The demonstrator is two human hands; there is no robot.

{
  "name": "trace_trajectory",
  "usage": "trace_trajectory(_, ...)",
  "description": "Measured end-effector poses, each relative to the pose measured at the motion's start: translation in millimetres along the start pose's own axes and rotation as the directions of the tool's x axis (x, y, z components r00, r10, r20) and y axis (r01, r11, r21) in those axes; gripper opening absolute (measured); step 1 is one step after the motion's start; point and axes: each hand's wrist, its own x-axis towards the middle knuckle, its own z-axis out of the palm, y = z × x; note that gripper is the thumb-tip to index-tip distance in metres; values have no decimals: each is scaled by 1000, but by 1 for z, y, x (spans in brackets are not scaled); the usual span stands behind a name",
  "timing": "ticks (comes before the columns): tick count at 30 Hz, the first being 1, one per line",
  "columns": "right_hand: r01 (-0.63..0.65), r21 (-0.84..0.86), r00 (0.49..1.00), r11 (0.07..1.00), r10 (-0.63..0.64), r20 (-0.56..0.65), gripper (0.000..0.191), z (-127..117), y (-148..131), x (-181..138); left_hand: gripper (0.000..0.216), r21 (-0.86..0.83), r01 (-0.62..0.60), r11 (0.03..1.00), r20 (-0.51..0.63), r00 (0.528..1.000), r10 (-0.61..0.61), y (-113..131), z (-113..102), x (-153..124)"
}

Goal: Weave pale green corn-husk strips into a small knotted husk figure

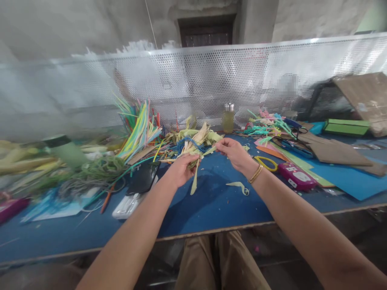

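Note:
Between my two hands stretches a thin, pale green strip (209,151) that looks like husk or crepe paper. My left hand (185,168) pinches it between thumb and fingers, and one end hangs below that hand. At the strip's upper right part, the fingertips of my right hand (234,151) are closed on it; a gold bracelet is on that wrist. Just behind the hands lies a heap of pale, dry husk-like leaves (203,133) with a blue cord (186,141) across it. Another loose strip (238,185) rests on the blue tabletop (211,205).
Pipe cleaners (140,133) stand bunched at left, near a black phone (143,178) and a green cup-like container (64,149). A glass jar (229,121) is at the back. Rightward lie a yellow loop handle (267,162), a magenta device (296,176) and cardboard (338,151). Perforated metal panels (211,80) border the table.

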Motion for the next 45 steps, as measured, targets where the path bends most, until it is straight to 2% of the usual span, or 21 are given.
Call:
trace_trajectory(7, 27, 24, 999, 999, -26, -43, 29, 2, 0, 0, 16, 15, 24, 1000, 91, 996, -25, 2, 2, -2)
trace_trajectory(11, 28, 30, 997, 999, -26, -70, 28, 2, 1, 2, 16, 3, 2, 1000, 94, 996, -2, 1, -1, 0)
trace_trajectory(16, -34, 85, 996, 996, 41, -83, 29, -2, 2, 3, 19, -53, -8, 999, 101, 995, 13, 0, -4, -1)
trace_trajectory(21, -119, 168, 989, 979, 132, -69, 32, -3, 1, 2, 19, -1, -38, 999, 111, 993, 38, 0, -3, -3)
trace_trajectory(35, -188, 258, 978, 948, 204, -39, 28, 0, 1, 1, 18, 25, -14, 1000, 135, 991, 10, 0, -1, -6)
trace_trajectory(39, -185, 275, 978, 943, 203, -40, 24, 0, -1, -1, 18, 10, 17, 1000, 147, 989, -18, -1, -1, -5)
trace_trajectory(45, -175, 276, 983, 945, 183, -2, 27, -1, -6, -2, 16, 12, 22, 1000, 140, 990, -24, -3, -1, -5)
